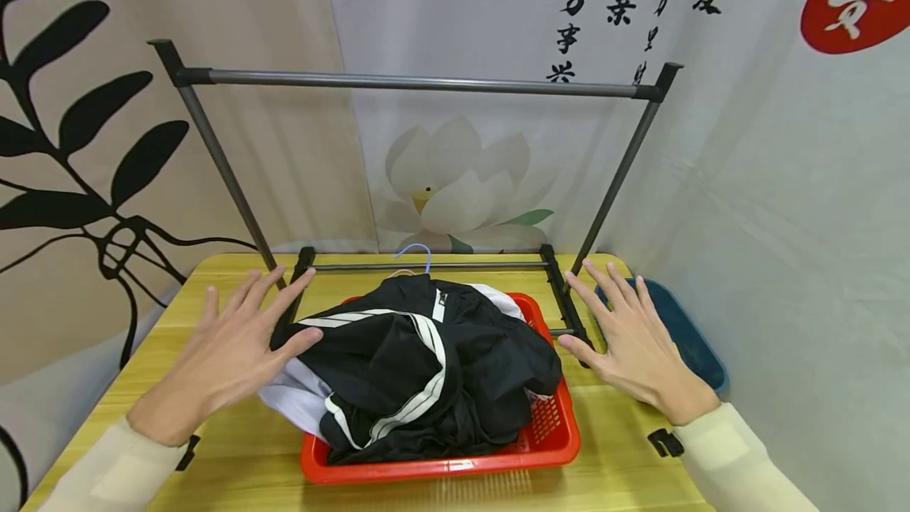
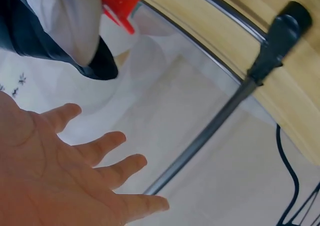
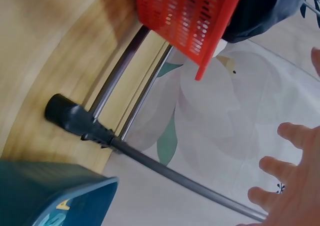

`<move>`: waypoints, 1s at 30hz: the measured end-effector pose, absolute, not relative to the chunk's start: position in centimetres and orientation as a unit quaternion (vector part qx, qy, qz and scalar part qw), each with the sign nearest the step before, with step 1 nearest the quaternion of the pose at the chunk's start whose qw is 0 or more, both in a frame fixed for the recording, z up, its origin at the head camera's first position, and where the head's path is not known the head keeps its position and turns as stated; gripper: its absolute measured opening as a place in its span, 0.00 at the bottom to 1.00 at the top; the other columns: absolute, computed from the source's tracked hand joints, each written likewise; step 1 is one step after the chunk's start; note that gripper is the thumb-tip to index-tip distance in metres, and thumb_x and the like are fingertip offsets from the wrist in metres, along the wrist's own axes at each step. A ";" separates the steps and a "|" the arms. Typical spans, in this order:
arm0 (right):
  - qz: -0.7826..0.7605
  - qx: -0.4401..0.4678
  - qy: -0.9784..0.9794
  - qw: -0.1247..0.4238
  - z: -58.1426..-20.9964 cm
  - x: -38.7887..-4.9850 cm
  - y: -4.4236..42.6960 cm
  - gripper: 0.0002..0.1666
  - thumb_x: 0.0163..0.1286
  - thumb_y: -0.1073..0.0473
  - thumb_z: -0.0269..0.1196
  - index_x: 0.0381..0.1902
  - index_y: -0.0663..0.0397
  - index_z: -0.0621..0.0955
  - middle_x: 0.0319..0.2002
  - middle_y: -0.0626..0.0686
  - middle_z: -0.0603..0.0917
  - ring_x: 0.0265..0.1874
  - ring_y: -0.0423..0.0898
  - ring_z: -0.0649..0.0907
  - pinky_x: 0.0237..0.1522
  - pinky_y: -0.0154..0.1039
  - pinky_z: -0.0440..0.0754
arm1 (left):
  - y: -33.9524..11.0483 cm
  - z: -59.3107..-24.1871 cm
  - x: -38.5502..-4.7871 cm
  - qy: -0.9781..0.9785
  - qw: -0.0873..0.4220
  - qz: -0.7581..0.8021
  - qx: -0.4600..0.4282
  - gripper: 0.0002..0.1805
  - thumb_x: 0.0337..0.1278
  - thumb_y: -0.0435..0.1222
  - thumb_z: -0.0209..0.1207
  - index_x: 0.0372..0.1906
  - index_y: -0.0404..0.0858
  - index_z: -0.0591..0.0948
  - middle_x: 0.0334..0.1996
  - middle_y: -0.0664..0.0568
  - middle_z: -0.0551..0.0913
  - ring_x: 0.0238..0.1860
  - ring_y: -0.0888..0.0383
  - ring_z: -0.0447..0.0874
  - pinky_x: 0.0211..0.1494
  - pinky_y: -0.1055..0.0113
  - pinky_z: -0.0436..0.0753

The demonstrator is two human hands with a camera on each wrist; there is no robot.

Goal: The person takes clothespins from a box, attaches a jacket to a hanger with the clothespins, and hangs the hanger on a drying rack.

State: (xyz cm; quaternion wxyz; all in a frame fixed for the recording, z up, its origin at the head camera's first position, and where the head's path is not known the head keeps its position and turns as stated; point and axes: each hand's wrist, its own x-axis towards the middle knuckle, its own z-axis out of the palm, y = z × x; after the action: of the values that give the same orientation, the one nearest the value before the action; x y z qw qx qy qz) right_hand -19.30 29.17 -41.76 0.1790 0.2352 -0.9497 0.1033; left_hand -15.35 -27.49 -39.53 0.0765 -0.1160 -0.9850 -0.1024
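In the head view a black jacket [image 1: 398, 370] with white stripes lies heaped in a red plastic basket [image 1: 441, 468]. Pale cloth [image 1: 295, 397] pokes out at the heap's left, and a light blue hanger hook [image 1: 419, 250] rises behind it. My left hand [image 1: 238, 346] is spread in the air at the left of the basket, palm down, holding nothing. On the right side my right hand [image 1: 633, 342] is likewise spread and empty, between the basket and a blue bin [image 1: 686, 330]. Both wrist views show bare, extended fingers apart from anything.
A grey metal clothes rack [image 1: 419, 82] stands behind the basket, its uprights leaning outward and its black feet on the wooden table [image 1: 235, 457]. Small coloured items [image 3: 54, 218] lie inside the blue bin. Printed curtains [image 1: 455, 14] hang behind.
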 end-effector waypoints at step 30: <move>0.127 0.289 -0.940 0.129 -41.2 -20.7 22.8 0.46 0.86 0.29 0.64 0.92 0.39 0.71 0.90 0.57 0.73 0.86 0.68 0.75 0.83 0.79 0.72 | -23.0 -39.7 -16.2 -0.963 0.144 -0.183 -0.132 0.26 0.90 0.58 0.61 0.66 0.44 0.93 0.60 0.43 0.92 0.59 0.38 0.92 0.62 0.34 0.89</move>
State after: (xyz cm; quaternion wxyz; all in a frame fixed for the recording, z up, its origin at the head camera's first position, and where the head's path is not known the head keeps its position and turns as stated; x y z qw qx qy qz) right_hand -20.74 22.81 -41.24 0.1290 0.2893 -0.9400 0.1270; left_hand -16.25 -22.95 -39.74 0.1444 -0.1320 -0.9634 -0.1835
